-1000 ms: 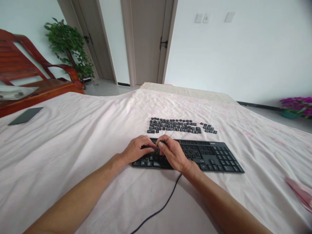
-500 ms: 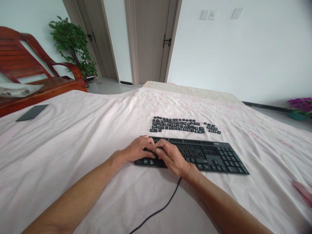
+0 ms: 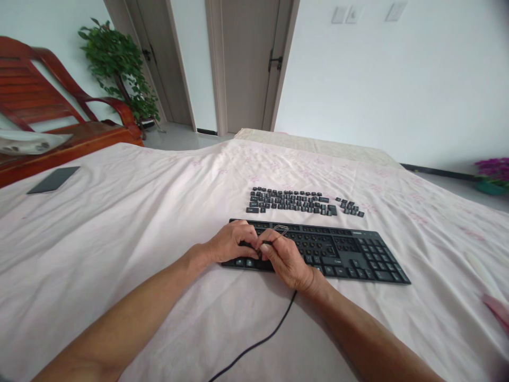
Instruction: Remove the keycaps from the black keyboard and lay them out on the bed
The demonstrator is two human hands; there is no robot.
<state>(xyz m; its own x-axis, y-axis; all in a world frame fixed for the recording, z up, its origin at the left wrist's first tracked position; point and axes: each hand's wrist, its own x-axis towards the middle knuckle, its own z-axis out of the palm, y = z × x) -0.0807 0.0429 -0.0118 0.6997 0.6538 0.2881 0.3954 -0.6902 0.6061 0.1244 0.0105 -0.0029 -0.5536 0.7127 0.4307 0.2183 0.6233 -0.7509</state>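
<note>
A black keyboard [image 3: 358,252] lies on the pink cloth, many of its left and middle keys bare down to the sockets. Over its left end, my left hand [image 3: 234,241] pinches a small dark piece that looks like a keycap [image 3: 247,244]. My right hand [image 3: 288,260] meets it fingertip to fingertip, closed on a thin wire keycap puller [image 3: 281,229] whose loop sticks up behind the fingers. Which part of the puller touches the keycap is hidden. Behind the keyboard, removed keycaps [image 3: 292,200] lie in rows.
A smaller group of keycaps [image 3: 350,207] lies to the right of the rows. The keyboard's cable [image 3: 258,344] runs toward me across the cloth [image 3: 159,223]. At the far left rests a dark flat phone-like slab [image 3: 53,180], near a wooden bench [image 3: 107,127].
The wire loop now stands out more clearly behind my right fingers. Both hands have lifted or turned slightly, fingertips still together. The view has shifted a little.
</note>
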